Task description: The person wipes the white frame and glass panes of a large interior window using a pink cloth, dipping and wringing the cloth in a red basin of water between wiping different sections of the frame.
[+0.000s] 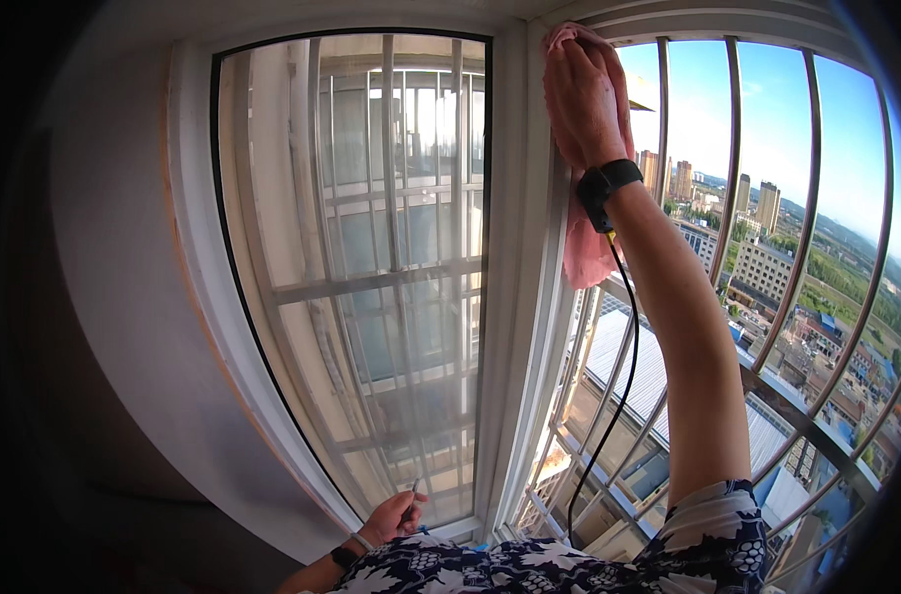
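My right hand (588,96) is raised high and presses a pink cloth (593,256) against the top of the white window frame (521,223); part of the cloth hangs below the wrist. A black strap with a device and a cable circles that wrist. Low at the centre left, my left hand (397,515) is closed around a thin, dark, pen-like object (412,499), whose exact kind I cannot tell. It is near the bottom of the closed glass pane (421,334), which has a black seal along its edge.
Metal security bars (733,148) and a crossbar (807,423) stand outside the opening at the right, with buildings and streets far below. A pale wall (146,245) curves along the left. The black cable (632,349) hangs from the right wrist past the bars.
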Tool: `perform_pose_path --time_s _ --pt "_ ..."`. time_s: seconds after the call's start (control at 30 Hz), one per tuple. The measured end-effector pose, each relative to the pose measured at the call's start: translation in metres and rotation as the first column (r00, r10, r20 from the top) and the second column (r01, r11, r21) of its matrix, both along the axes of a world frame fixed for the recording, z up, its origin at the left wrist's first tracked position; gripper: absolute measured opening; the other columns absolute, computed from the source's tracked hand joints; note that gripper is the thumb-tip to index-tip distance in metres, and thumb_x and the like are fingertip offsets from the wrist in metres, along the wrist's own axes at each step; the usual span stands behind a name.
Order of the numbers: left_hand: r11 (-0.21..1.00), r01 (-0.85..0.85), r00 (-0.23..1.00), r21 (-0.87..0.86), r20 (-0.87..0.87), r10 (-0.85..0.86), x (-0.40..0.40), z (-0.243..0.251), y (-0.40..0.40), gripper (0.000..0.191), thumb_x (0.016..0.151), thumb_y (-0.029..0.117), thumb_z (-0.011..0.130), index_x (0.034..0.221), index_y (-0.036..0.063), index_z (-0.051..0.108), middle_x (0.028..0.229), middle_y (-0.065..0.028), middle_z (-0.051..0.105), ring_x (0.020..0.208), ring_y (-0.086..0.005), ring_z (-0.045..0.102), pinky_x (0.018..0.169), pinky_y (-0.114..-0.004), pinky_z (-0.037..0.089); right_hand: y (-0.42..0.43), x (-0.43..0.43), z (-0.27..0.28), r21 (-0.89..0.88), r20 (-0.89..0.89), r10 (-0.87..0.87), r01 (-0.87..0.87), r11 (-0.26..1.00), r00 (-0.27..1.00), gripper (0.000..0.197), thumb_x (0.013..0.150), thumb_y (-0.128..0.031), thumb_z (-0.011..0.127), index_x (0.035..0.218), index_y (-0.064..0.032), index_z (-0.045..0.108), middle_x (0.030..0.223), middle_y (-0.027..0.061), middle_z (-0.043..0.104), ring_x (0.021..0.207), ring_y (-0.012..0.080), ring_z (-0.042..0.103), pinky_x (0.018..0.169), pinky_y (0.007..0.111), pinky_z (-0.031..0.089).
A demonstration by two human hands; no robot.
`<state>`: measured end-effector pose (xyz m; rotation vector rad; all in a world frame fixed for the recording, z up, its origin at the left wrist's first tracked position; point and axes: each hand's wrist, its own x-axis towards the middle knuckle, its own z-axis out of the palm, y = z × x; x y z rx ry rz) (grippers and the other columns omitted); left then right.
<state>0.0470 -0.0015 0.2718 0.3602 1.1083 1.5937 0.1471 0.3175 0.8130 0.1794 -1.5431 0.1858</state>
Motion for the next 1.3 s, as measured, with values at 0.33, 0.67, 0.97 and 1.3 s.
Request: perform_pose_path --time_s 0.33,0.67,0.97,1.3 --pt "0.999 -0.023 1.0 -0.046 0.0 0.023 -0.004 0.0 -0.005 0.034 0.098 0.033 0.04 0.109 0.003 0.052 0.068 -0.002 0.046 0.054 -0.01 0.035 0.053 -0.024 0.033 0.015 0.01 -0.024 0.126 0.037 -0.242 0.235 0.964 0.97 0.031 0.091 -0.025 0.051 0.11 -0.0012 0.06 0.116 0.0207 0.051 0.102 0.0321 0.055 0.084 0.036 0.046" --pt "1.0 0.018 1.0 -0.006 0.01 -0.018 0.008 0.016 0.005 0.034 0.097 0.032 0.041 0.109 0.0028 0.052 0.069 -0.0013 0.045 0.055 -0.0094 0.035 0.053 -0.023 0.034 0.009 0.038 -0.121 0.196 0.261 -0.333 0.288 0.937 0.906 0.029 0.092 -0.027 0.047 0.103 -0.0045 0.062 0.113 0.0186 0.052 0.108 0.0349 0.05 0.094 0.039 0.039" --pt "1.0 0.011 0.999 -0.023 0.043 -0.01 0.006 0.006 -0.003 0.036 0.098 0.034 0.038 0.11 0.0021 0.05 0.069 -0.0016 0.045 0.053 -0.01 0.036 0.053 -0.024 0.035 0.015 0.027 -0.068 -0.224 0.069 -0.073 0.087 0.971 0.995 0.012 0.083 -0.015 0.062 0.088 -0.0038 0.061 0.088 0.0139 0.063 0.08 0.0261 0.063 0.071 0.033 0.049" --pt "0.997 -0.061 0.991 -0.045 0.117 0.066 -0.021 -0.029 -0.016 0.033 0.098 0.032 0.04 0.109 0.0037 0.051 0.068 -0.0023 0.049 0.05 -0.0125 0.038 0.053 -0.028 0.036 0.023 0.008 0.039 -0.068 0.01 -0.193 0.193 0.979 0.981 0.027 0.082 -0.025 0.057 0.085 0.0006 0.063 0.075 0.0239 0.063 0.079 0.0434 0.061 0.067 0.042 0.051"
